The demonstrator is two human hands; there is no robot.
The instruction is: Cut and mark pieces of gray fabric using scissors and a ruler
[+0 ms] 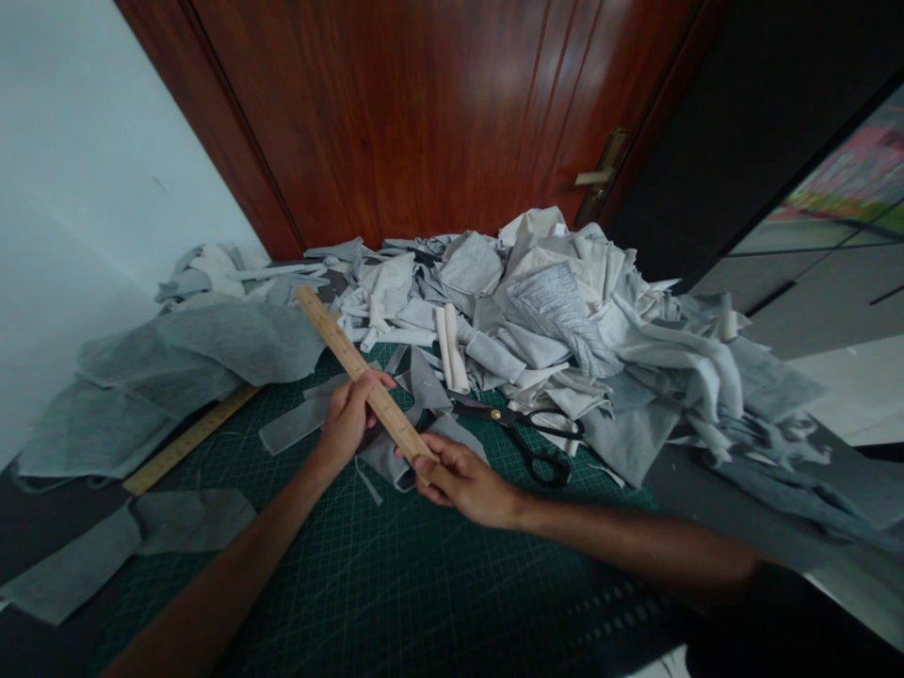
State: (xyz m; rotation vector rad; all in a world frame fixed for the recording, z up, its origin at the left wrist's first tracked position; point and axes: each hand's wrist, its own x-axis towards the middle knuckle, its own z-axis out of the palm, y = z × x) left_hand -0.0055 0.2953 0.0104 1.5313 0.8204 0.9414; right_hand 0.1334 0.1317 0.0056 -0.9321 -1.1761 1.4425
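Note:
A wooden ruler is held slantwise above the green cutting mat. My left hand grips it around the middle, fingers closed on its edges. At its near end, my right hand pinches it between thumb and fingers. Beneath the ruler lie grey fabric scraps, partly hidden by it and by my hands. Black-handled scissors rest on the mat to the right of my right hand, against the cloth.
A large heap of grey and white cloth pieces spreads along the back, before a wooden door. On the left lie folded grey fabric, a second ruler partly under it, and a flat grey piece.

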